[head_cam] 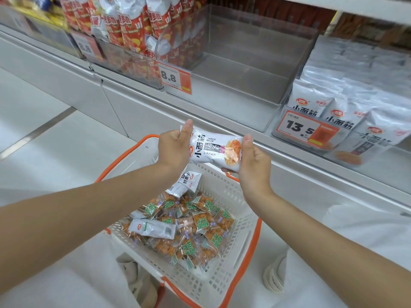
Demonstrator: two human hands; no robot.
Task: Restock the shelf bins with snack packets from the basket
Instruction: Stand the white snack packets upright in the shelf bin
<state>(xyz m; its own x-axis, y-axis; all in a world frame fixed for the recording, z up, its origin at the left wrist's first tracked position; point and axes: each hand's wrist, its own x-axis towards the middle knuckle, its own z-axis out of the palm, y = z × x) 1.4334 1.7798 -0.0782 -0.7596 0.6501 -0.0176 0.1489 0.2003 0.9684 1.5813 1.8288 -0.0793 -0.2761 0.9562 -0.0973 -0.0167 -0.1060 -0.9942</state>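
A: Shelf status, L to R?

B: At far L, a clear plastic bin of red-orange crisp bags [124, 25] is seen well stocked, w/ an orange-and-white 8.8 price tag [175, 77] just beside it. In the mid section, an empty clear plastic bin [244, 70] is shown; nothing is placed in it yet. At R, a clear bin of white noodle-snack packs [347, 121], marked by an orange 13.5 price tag [308, 130], is seen fairly full.

A: And the hands?

B: One end of a white foil snack packet w/ black lettering [214, 152] is grasped by the left hand [173, 150], thumb on top. The other end is gripped by the right hand [251, 163]. The pkt is held level in the air, above the basket's far rim and below the shelf edge.

A: Basket?

B: A white slatted plastic basket w/ orange handles [229, 274] is seen loaded. A heap of small orange-and-green snack packets [195, 225] is piled inside, plus two more white packets [153, 228] among them.

A: So progress?

B: It's judged early. One pkt is lifted out but not yet shelved, the mid bin is untouched, and most stock is left in the basket. The held pkt's print is matched to the R bin's packs, so that bin is the likely destination.
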